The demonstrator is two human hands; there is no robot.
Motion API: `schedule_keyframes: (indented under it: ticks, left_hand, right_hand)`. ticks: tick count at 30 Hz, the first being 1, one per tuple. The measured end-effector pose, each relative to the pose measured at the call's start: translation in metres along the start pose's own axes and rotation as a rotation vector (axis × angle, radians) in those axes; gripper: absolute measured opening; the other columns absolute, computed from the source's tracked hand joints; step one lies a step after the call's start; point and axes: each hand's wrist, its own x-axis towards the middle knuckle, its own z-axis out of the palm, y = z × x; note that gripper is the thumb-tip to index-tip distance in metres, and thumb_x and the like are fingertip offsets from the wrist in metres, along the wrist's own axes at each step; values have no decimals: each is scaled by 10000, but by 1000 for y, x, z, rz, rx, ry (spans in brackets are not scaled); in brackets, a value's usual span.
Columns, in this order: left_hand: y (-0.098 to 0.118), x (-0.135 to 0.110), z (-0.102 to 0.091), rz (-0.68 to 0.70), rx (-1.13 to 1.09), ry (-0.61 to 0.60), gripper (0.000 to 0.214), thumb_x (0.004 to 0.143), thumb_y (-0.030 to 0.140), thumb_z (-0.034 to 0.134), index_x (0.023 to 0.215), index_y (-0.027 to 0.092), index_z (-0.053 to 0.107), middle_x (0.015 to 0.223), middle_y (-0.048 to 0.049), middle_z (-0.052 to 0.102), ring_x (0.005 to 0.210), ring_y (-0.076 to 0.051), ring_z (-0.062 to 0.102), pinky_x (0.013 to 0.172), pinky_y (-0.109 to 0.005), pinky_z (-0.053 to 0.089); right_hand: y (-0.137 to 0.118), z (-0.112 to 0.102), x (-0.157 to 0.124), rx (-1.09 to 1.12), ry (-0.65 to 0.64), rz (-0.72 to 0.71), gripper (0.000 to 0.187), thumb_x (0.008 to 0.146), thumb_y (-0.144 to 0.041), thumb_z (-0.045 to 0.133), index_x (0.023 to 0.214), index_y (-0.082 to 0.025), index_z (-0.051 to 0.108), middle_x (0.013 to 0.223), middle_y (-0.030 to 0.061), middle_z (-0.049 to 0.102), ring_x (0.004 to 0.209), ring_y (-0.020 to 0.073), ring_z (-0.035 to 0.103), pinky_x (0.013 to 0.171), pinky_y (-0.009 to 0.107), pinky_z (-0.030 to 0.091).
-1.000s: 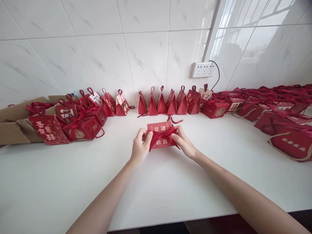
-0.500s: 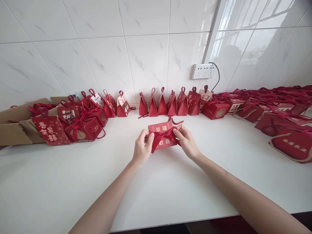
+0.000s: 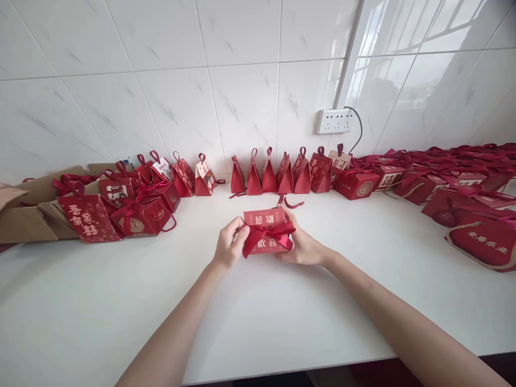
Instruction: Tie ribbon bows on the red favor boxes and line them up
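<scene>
A small red gift box [image 3: 264,219] with gold characters and a red ribbon bow [image 3: 269,233] across its front sits at the middle of the white counter [image 3: 258,317]. My left hand [image 3: 227,247] grips the box's left end, fingers curled onto it by the ribbon. My right hand [image 3: 300,243] is wrapped round the box's right end, thumb on top near the bow. Both hands hold the box between them, just above or on the counter.
A row of red pyramid-shaped boxes [image 3: 278,173] stands along the tiled wall. Red boxes and brown cartons [image 3: 28,215] crowd the left. Many more red boxes [image 3: 463,188] fill the right side. A power strip [image 3: 334,120] hangs on the wall.
The hands stopped pulling the ribbon ends and closed round the box's two ends. The bow now lies tied across the front, and the box sits squarer to me.
</scene>
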Motion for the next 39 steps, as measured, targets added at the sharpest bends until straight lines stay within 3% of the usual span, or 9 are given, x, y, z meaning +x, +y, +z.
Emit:
schedule_keyframes:
  ticks: [3, 8, 11, 14, 19, 24, 39]
  left_hand:
    - [4, -3, 3, 115, 134, 51, 296, 871, 351, 423, 633, 207, 323, 579, 36, 354, 515, -103, 324, 501, -248, 298]
    - [10, -8, 15, 458, 343, 239, 141, 864, 229, 503, 732, 210, 459, 601, 38, 442, 523, -100, 398, 503, -230, 349]
    - [15, -12, 23, 686, 423, 227, 86, 832, 151, 578, 819, 211, 518, 614, 41, 476, 552, -101, 429, 562, -235, 391]
    - [18, -14, 31, 825, 469, 162, 124, 818, 114, 594, 885, 212, 558, 611, 45, 485, 550, -98, 457, 593, -248, 408]
    - [18, -15, 32, 899, 527, 162, 178, 823, 93, 566, 928, 232, 603, 556, 64, 462, 471, -83, 445, 537, -252, 378]
    - [20, -14, 29, 931, 552, 173, 172, 809, 93, 579, 918, 223, 607, 524, 69, 460, 444, -82, 423, 494, -250, 360]
    - [20, -11, 21, 1003, 620, 142, 158, 798, 82, 580, 891, 208, 564, 534, 65, 524, 447, -81, 453, 481, -260, 355]
  right_hand:
    - [3, 0, 1, -84, 59, -100, 1020, 605, -186, 702, 1425, -235, 98, 1409, 152, 257, 1336, 328, 283, 1086, 522, 264]
    - [3, 2, 3, -115, 128, -115, 957, 588, -192, 717, 1386, -222, 189, 1344, 157, 344, 1249, 329, 399, 1020, 497, 374]
    - [4, 4, 4, -132, 142, -118, 959, 592, -207, 726, 1383, -214, 184, 1337, 163, 344, 1246, 327, 400, 1017, 500, 378]
    - [6, 5, 4, -124, 143, -124, 983, 582, -256, 763, 1379, -222, 187, 1348, 163, 331, 1240, 332, 402, 1015, 508, 379]
    - [6, 5, 3, -71, 126, -113, 988, 599, -279, 770, 1387, -237, 177, 1362, 164, 328, 1175, 320, 466, 962, 494, 434]
    - [6, 6, 2, -76, 126, -102, 994, 603, -284, 771, 1394, -245, 171, 1365, 159, 331, 1197, 329, 446, 957, 500, 436]
    - [5, 5, 3, -106, 143, -103, 925, 609, -246, 742, 1365, -221, 210, 1357, 159, 347, 1261, 330, 389, 1035, 506, 357]
